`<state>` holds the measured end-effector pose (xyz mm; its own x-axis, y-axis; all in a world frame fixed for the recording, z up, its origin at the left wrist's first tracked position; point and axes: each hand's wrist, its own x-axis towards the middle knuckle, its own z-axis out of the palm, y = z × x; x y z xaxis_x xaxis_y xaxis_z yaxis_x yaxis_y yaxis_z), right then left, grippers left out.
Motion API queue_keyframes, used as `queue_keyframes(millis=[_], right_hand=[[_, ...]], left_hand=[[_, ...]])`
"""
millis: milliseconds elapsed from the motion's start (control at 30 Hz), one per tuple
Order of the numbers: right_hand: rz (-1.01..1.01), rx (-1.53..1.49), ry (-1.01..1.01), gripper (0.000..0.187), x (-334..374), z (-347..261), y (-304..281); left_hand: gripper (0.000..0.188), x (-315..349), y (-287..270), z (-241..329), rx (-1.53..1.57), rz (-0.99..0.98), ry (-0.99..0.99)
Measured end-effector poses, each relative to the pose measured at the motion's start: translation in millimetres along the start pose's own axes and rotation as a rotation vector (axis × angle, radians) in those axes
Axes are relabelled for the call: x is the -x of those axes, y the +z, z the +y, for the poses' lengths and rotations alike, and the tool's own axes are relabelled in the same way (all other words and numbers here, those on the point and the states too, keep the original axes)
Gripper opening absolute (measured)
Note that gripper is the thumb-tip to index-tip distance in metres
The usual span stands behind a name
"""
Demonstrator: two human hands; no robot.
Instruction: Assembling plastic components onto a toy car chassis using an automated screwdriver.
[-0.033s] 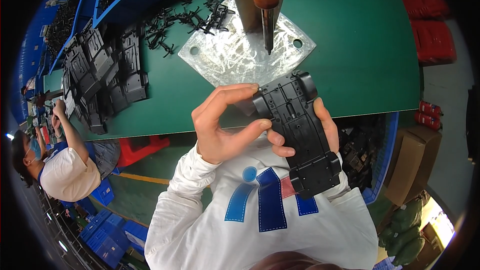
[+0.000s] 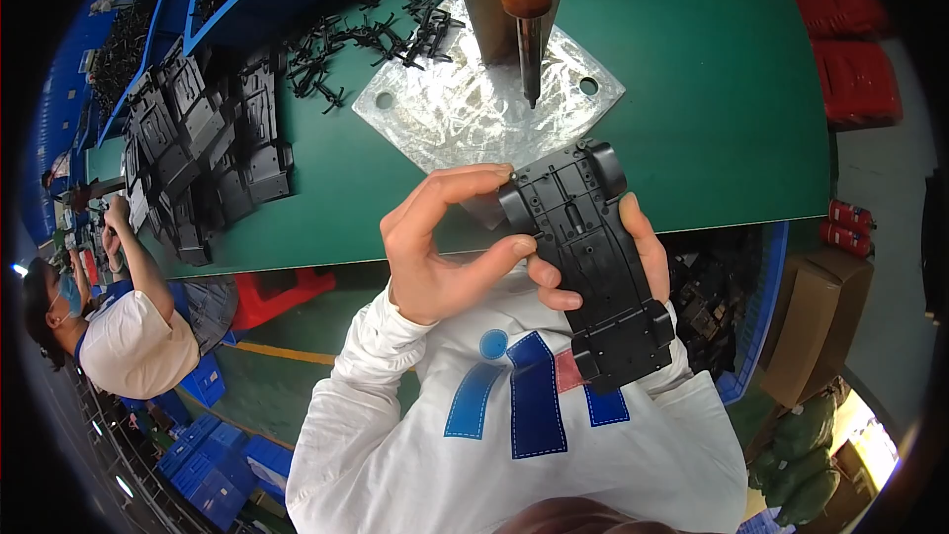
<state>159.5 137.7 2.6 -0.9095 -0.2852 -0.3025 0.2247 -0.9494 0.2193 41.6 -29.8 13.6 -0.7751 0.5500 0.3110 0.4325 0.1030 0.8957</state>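
A black plastic toy-car chassis (image 2: pixel 598 272), long, with curved wheel arches at both ends, is held tilted in front of my chest. My right hand (image 2: pixel 645 247) wraps round it from beneath; one part shows along its right edge and fingertips show at its left edge. My left hand (image 2: pixel 435 237) spans the upper left wheel arch, with one fingertip at the top corner and the thumb at the left side just below. Any small part between those fingers is too small to make out.
Beyond the chassis, a pointed metal machine tip (image 2: pixel 531 69) hangs over a shiny metal plate (image 2: pixel 474 124) on the green table (image 2: pixel 712 129). Black chassis parts (image 2: pixel 183 138) and small black pieces (image 2: pixel 366 35) lie left. A co-worker (image 2: pixel 138 336) works at far left; a blue crate (image 2: pixel 756 326) stands right.
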Motion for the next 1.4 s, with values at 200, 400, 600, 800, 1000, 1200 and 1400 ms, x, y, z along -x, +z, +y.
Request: queue_keyframes(millis=[200,400,600,800,1000,1200,1400], right_hand=[[-0.069,0.055,0.021,0.076,-4.2,-9.2,-15.2],[-0.063,-0.042,0.020,0.065,-12.9,-9.7,-4.1],[-0.107,-0.056,-0.069,0.063,-22.9,-5.1,-5.9],[-0.023,-0.175,-0.004,0.067,-32.8,-10.9,-1.5],[-0.135,-0.118,-0.017,0.068,-40.5,-12.2,-8.3],[-0.117,-0.061,-0.079,0.066,-38.4,-9.3,1.0],[-0.159,-0.053,-0.089,0.064,-43.1,-10.1,-0.7]], left_hand=[[0.047,-0.8,-4.0,-4.8,-0.021,-0.012,-0.068],[0.045,-14.3,-12.6,-12.3,-0.069,0.039,-0.096],[0.039,-29.5,-16.0,-22.8,-0.105,-0.050,-0.173],[0.038,-38.7,-20.1,-35.8,-0.154,-0.106,-0.184],[0.038,-47.9,-22.4,-37.6,-0.121,-0.123,-0.196],[0.038,-49.7,-19.4,-39.4,-0.056,-0.104,-0.215],[0.039,-51.2,-17.5,-42.6,-0.006,-0.092,-0.232]])
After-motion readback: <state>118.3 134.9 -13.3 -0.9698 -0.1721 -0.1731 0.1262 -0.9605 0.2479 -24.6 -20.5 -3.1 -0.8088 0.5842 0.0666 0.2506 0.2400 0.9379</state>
